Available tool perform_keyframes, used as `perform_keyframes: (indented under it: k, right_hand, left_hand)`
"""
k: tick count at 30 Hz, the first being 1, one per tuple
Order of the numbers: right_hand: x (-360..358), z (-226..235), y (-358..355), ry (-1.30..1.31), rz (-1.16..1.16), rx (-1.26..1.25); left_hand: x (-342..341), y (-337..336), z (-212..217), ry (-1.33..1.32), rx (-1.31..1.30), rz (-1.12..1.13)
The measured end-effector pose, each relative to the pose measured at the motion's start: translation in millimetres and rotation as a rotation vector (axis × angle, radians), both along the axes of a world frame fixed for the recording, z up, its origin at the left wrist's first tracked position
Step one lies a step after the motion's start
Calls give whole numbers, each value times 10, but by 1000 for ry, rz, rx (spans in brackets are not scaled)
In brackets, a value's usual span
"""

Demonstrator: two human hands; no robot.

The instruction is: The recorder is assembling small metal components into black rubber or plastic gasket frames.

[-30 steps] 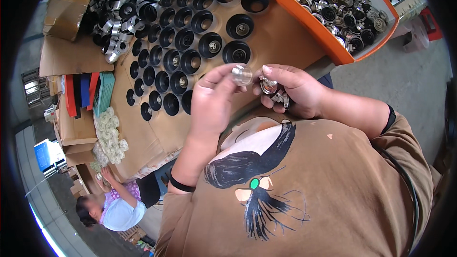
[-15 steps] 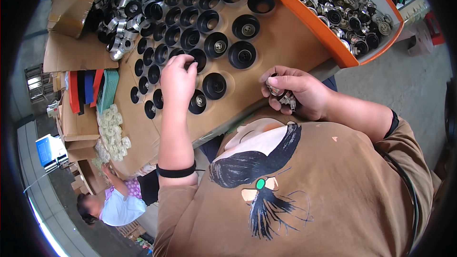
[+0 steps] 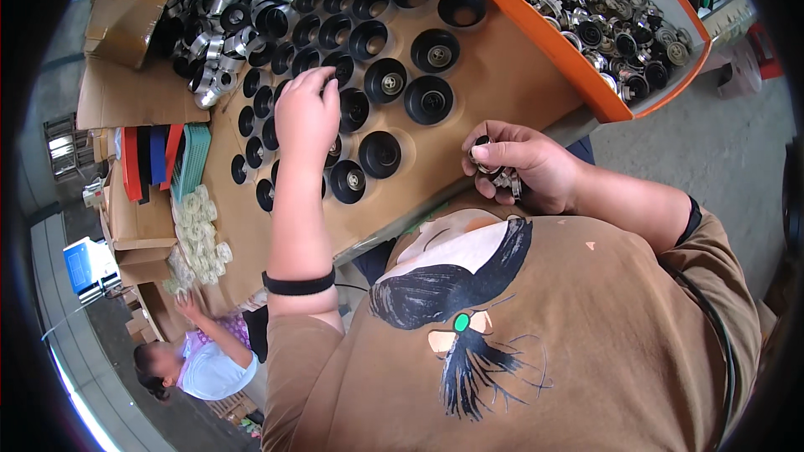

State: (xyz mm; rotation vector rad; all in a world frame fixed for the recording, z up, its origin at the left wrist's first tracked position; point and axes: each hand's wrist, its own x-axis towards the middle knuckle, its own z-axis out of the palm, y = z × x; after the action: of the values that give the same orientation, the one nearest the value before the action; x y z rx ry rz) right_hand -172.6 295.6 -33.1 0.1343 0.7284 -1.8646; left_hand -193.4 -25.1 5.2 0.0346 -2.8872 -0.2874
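1. Left hand (image 3: pixel 307 113) reaches over the black cups (image 3: pixel 381 153), fingers curled down on one beneath the palm.
2. Right hand (image 3: pixel 519 165) clenched round small metal fittings (image 3: pixel 505 180), near the chest.

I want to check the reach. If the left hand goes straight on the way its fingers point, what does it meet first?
Probably the black cups just past the left hand; depth is unclear.

Bright, even daylight with soft shadows; sharp at centre, fisheye bending and dark vignette at the rim.
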Motion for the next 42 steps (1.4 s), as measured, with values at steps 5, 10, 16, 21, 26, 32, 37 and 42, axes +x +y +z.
perform_keyframes:
  k: [5, 10, 16, 21, 26, 32, 37, 42]
  right_hand:
    - [-8, 71, 7, 17, 6, 16]
    - [-41, 49, -43, -50, -16, 124]
    - [-16, 69, -140, 22, -34, 151]
    - [-22, -15, -88, 326, 55, 284]
    - [-22, 12, -81, 340, 48, 128]
    - [-172, 110, 64, 284, 22, 173]
    - [-292, 10, 153, 160, -30, 110]
    - [-329, -117, 169, 106, -108, 141]
  left_hand:
    - [-18, -117, -130, -36, -103, -27]
    - [221, 644, 196, 169, 155, -325]
    - [616, 1283, 175, 141, 182, -580]
    - [608, 1243, 109, 60, 340, -386]
    - [568, 1142, 129, -153, 819, -134]
    - [534, 817, 56, -388, 2085, -15]
    - [376, 681, 59, -414, 2148, -44]
    - [-240, 535, 199, -156, 933, 123]
